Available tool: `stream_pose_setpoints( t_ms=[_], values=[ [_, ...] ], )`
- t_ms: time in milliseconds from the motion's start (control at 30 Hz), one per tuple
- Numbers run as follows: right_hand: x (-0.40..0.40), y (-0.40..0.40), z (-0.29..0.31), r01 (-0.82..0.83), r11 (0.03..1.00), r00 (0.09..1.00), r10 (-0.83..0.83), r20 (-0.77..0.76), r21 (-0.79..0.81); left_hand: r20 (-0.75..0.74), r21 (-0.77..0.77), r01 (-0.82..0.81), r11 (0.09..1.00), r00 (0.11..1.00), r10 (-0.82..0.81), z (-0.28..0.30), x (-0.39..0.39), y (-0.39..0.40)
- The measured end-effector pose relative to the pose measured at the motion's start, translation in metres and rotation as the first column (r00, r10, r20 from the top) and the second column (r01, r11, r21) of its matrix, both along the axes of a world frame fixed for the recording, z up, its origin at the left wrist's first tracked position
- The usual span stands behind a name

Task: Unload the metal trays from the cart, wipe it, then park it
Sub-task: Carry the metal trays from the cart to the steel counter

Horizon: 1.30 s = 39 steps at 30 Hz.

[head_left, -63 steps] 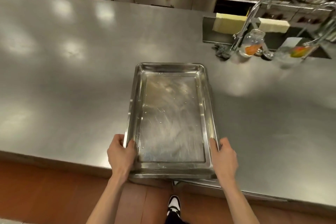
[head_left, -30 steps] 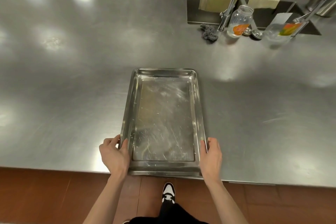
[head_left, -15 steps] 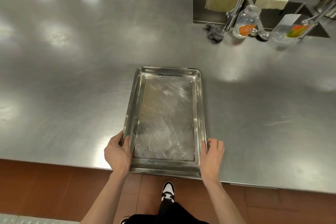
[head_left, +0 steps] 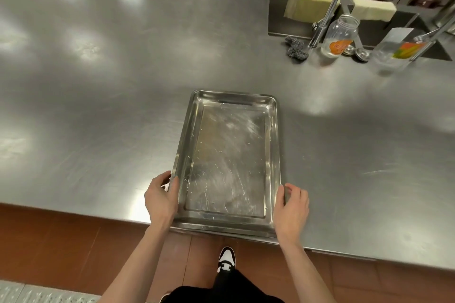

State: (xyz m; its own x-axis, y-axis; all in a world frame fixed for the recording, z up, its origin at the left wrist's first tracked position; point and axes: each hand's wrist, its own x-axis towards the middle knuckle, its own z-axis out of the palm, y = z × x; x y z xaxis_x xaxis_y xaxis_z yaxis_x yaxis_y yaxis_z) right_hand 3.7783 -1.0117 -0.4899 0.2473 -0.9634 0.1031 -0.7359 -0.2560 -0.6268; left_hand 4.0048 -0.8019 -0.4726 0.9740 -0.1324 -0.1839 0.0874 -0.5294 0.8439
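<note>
Steel counter (head_left: pixel 98 106) runs under and ahead of both hands. Metal tray (head_left: pixel 229 162) lies flat between them, its near edge slightly past the counter lip. Left hand (head_left: pixel 161 198) grips the left rim, thumb over it. Right hand (head_left: pixel 291 206) is relaxed, fingers just beside the right rim, holding nothing. Risk: a one-sided pull skews the wet tray off the lip. Since half a second ago the right hand has loosened; tray unmoved.
</note>
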Motion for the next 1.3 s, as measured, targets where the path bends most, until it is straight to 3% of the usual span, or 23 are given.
stream_pose_setpoints(
  t_ms=[133,300,467,600,867,1033,1300],
  values=[
    [0.02,0.011,0.031,-0.085,0.996,0.993,0.085,0.083,-0.008,0.014,-0.139,0.003,0.99,1.0,-0.001,0.026,0.006,0.002],
    [0.054,0.026,0.078,-0.303,0.952,0.899,0.27,0.345,0.044,0.087,-0.324,0.049,0.945,0.996,-0.022,0.075,0.015,0.019],
    [0.099,0.048,0.127,-0.464,0.885,0.701,0.385,0.601,-0.026,0.198,-0.416,0.045,0.908,0.979,0.042,0.117,0.028,0.054],
    [0.136,0.078,0.167,-0.585,0.806,0.535,0.466,0.705,-0.089,0.29,-0.462,0.02,0.887,0.948,0.13,0.145,0.039,0.095],
    [0.198,0.165,0.213,-0.78,0.59,0.288,0.634,0.718,-0.209,0.408,-0.512,-0.057,0.857,0.862,0.301,0.189,0.043,0.176],
    [0.226,0.234,0.228,-0.836,0.499,0.226,0.693,0.684,-0.23,0.431,-0.534,-0.117,0.838,0.814,0.389,0.197,0.044,0.242],
    [0.261,0.337,0.245,-0.922,0.31,0.052,0.694,0.718,-0.233,0.498,-0.491,-0.28,0.825,0.687,0.529,0.209,0.03,0.334]
  ],
)
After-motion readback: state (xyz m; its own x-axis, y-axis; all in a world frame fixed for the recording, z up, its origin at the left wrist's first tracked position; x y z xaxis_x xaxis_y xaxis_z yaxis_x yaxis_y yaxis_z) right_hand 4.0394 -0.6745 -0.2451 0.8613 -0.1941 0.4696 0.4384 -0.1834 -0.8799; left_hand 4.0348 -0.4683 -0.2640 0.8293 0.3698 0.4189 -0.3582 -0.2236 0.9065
